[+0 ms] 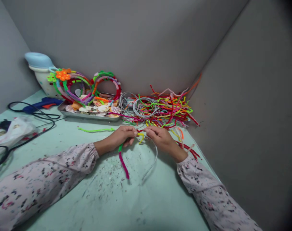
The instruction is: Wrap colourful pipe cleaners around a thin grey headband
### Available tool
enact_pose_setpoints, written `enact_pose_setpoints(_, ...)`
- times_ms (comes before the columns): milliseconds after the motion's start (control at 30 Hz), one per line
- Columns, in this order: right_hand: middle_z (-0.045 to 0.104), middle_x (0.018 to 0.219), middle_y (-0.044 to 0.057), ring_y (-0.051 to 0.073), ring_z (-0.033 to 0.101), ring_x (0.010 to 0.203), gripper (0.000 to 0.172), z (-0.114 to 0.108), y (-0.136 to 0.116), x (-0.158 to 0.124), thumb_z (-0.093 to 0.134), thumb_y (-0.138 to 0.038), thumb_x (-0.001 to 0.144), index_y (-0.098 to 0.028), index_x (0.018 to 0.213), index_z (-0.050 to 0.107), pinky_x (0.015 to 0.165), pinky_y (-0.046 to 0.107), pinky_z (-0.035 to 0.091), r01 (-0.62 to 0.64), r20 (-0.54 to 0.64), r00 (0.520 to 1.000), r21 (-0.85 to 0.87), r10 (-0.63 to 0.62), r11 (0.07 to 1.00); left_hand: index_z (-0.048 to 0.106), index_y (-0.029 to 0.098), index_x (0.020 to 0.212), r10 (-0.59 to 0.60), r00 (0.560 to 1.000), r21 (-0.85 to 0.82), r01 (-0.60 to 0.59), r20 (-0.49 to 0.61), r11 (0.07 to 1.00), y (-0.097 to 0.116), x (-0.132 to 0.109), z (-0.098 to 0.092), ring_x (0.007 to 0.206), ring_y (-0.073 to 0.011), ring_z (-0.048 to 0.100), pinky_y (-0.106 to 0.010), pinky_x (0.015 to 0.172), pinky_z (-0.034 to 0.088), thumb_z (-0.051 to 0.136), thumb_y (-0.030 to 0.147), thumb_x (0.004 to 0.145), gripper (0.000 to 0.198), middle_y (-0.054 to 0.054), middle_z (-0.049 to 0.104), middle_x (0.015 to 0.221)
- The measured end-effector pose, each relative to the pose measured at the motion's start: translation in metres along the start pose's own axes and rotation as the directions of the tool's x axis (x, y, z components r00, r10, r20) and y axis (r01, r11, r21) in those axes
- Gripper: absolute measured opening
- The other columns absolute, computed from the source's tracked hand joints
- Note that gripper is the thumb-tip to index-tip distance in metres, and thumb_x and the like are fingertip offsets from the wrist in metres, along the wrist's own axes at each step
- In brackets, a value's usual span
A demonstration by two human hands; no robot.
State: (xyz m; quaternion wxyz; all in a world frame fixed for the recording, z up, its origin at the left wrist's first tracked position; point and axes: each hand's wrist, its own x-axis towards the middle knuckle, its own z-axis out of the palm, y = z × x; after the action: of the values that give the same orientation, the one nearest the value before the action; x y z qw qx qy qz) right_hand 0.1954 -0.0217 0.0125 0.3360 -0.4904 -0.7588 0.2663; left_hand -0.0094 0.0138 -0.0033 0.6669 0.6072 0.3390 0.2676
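- Headband (156, 150) between the two hands, over the pale green worktop (136, 205); its right side is bare grey, its left end fuzzy green and magenta.
- Pile of coloured fuzzy stems (170, 110) beyond the hands, toward the right.
- Metal tray (90, 116) left of that pile, holding shells (102, 108), with wrapped headbands (118, 89) standing over them.
- Left grip (125, 136) closed around the headband.
- Right grip (160, 138) pinching a dark red stem (139, 131).
- Short yellow end (141, 138) hanging between them.

The left hand (123, 136) pinches, fingers curled; the right hand (163, 139) pinches just beside it, left forearm (61, 171) and right forearm (204, 184) slanting outward behind.
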Motion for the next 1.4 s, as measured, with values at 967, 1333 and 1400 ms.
enact_pose_setpoints(967,0.07,0.09,0.005,0.017,0.063,0.078,0.02,0.016,0.0,-0.007,0.057,-0.029,0.085,-0.02,0.099,0.068,0.072,0.028,0.047,0.068,-0.131,0.989,0.034,-0.063,0.997,0.051,0.017,0.074,0.002,1.0,-0.079,-0.001,0.012,0.997,0.0,0.001,-0.002,0.032,-0.0049,0.04,-0.017,0.034,0.026,0.055,0.031,0.081,0.016,0.004,0.056,0.049)
enact_pose_setpoints(1333,0.068,0.091,0.007,0.019,0.06,0.084,0.021,0.012,0.005,-0.008,0.048,-0.028,0.091,-0.019,0.099,0.066,0.079,0.031,0.044,0.287,-0.043,0.946,-0.344,-0.32,0.894,0.053,0.016,0.076,-0.01,0.999,-0.085,0.014,0.042,0.996,0.0,-0.001,-0.002,0.032,-0.0044,0.038,-0.017,0.034,0.022,0.054,0.029,0.081,0.014,0.003,0.054,0.049)
enact_pose_setpoints(1400,0.068,0.09,0.007,0.019,0.06,0.083,0.02,0.013,0.007,-0.009,0.048,-0.027,0.092,-0.019,0.098,0.065,0.078,0.031,0.044,0.312,-0.04,0.934,-0.385,-0.354,0.868,0.052,0.016,0.076,-0.006,0.999,-0.069,0.009,0.041,0.998,0.0,-0.001,-0.003,0.033,-0.0046,0.039,-0.017,0.035,0.024,0.054,0.03,0.081,0.015,0.003,0.054,0.049)
